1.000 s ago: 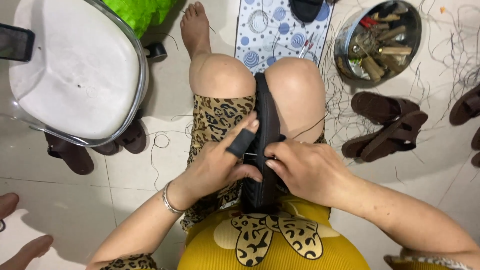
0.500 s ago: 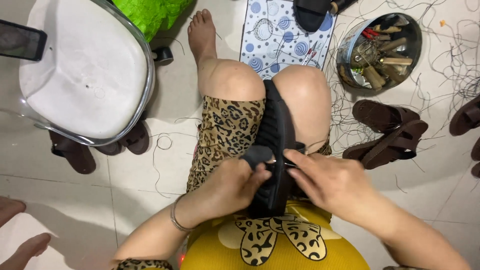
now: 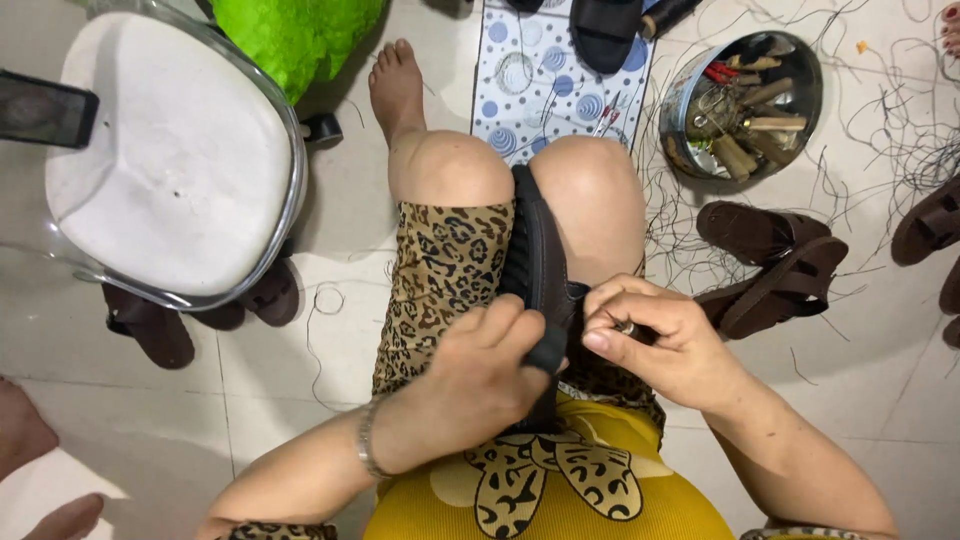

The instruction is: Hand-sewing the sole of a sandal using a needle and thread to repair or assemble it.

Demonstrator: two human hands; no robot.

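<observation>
A dark sandal point(image 3: 535, 255) is wedged upright between my knees, sole toward the floor end. My left hand point(image 3: 470, 385) clamps its near end; a black sleeve covers the fingertip pressed on the strap. My right hand point(image 3: 665, 345) pinches something small at the sandal's right edge, fingers closed tight; what it pinches is too small to tell. Both hands touch the sandal over my lap.
A round metal tin of tools point(image 3: 745, 100) sits at the upper right. Brown sandals point(image 3: 770, 265) lie right of my leg amid loose black threads. A white-seated stool point(image 3: 170, 160) stands on the left with sandals point(image 3: 190, 315) under it. A dotted mat point(image 3: 545, 75) lies ahead.
My left hand has slid down over the sandal's near end, covering it. My right hand has drawn in and closed into a pinch at the sandal's right edge.
</observation>
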